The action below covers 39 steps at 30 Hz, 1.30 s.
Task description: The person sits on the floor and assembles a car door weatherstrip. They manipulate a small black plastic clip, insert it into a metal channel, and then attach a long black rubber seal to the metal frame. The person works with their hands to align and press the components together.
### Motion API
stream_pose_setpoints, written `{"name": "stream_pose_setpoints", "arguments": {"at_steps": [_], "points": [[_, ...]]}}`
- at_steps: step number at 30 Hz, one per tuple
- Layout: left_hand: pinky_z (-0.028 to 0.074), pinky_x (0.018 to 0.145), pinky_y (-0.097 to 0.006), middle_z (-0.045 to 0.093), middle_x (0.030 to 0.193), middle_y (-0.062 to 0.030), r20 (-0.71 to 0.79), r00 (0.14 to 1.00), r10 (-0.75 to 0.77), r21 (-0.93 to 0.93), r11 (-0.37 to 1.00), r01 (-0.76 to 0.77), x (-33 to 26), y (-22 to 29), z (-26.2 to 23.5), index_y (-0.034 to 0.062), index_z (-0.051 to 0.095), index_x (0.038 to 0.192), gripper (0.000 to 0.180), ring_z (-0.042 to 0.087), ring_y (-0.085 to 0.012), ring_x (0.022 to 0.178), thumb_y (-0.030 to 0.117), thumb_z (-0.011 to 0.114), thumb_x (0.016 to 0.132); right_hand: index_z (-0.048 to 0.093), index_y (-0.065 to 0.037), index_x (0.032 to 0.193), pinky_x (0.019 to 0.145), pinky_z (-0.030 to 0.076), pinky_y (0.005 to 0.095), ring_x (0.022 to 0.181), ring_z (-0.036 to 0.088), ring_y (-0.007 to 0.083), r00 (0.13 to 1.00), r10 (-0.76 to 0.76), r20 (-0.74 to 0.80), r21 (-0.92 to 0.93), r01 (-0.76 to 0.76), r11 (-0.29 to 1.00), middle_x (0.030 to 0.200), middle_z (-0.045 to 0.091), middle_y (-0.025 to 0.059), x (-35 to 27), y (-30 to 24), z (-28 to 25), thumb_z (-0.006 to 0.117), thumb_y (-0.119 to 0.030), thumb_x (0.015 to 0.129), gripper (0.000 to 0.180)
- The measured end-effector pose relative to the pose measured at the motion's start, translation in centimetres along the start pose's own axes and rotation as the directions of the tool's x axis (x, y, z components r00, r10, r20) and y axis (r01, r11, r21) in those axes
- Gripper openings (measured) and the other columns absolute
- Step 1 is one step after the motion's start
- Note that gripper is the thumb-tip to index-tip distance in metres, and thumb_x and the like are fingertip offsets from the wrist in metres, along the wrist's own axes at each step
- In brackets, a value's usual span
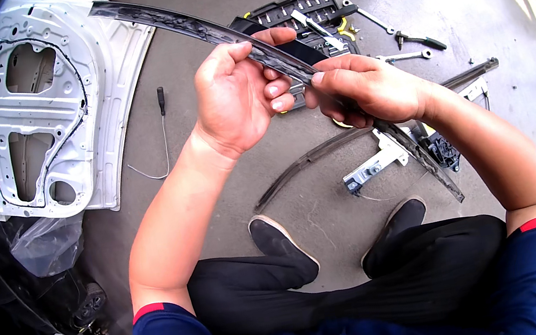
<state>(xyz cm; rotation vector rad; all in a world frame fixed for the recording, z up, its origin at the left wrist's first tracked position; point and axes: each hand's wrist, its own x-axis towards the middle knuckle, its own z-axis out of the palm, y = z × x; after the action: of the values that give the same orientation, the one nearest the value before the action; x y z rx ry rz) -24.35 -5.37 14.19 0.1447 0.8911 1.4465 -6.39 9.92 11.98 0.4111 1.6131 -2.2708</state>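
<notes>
A long, curved black trim strip [171, 23] stretches across in front of me, its far end close to the white car door and its near end slanting down past my right wrist. Thumb and curled fingers of my left hand [229, 100] close around its middle. Further along, my right hand [374, 87] pinches the same strip between thumb and fingers. A smooth, glossy black piece [307, 51] shows behind the strip between my hands; whether it is part of the strip I cannot tell.
At left lies a white door shell [72, 104]; a thin tool with a black handle [161, 100] is beside it. An open tool case [298, 5], a ratchet [423, 40] and wrenches lie beyond my hands. Another dark strip [302, 162] and a window regulator [379, 160] rest near my shoes.
</notes>
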Motion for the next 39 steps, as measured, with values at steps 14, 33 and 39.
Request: {"name": "stream_pose_setpoints", "arguments": {"at_steps": [14,33,39], "points": [[0.030,0.051,-0.023,0.044,0.069,0.0083,-0.103,0.968,0.228,0.762,0.643,-0.070,-0.1,-3.4,3.1,0.0083,0.058,0.087,0.022,0.036,-0.0016,0.060,0.022,0.059,0.103,0.061,-0.005,0.099,0.051,0.042,0.0282,0.056,0.051,0.0092,0.970,0.032,-0.240,-0.070,-0.051,0.996,0.071,0.052,-0.0015,-2.2,-0.5,1.8,0.048,-0.034,0.107,0.033],[0.029,0.052,-0.024,0.048,0.072,0.0070,-0.164,0.962,0.218,0.755,0.655,-0.020,-0.3,-3.9,3.3,0.0081,0.062,0.082,0.024,0.038,-0.0032,0.061,0.014,0.048,0.101,0.065,-0.005,0.087,0.056,0.044,0.0293,0.060,0.055,0.0101,0.945,0.104,-0.311,-0.055,-0.127,0.990,0.069,0.056,0.0009,-1.2,-0.3,2.6,0.049,-0.036,0.098,0.037],[0.029,0.052,-0.024,0.044,0.070,0.0077,-0.214,0.958,0.191,0.665,0.747,0.000,-0.2,-4.2,2.7,0.0098,0.060,0.081,0.024,0.035,-0.0034,0.059,0.016,0.049,0.102,0.062,-0.007,0.079,0.054,0.038,0.0283,0.058,0.046,0.0080,0.958,0.067,-0.279,0.021,-0.063,0.998,0.069,0.053,-0.0019,-0.9,0.1,2.1,0.051,-0.035,0.095,0.035]]}}
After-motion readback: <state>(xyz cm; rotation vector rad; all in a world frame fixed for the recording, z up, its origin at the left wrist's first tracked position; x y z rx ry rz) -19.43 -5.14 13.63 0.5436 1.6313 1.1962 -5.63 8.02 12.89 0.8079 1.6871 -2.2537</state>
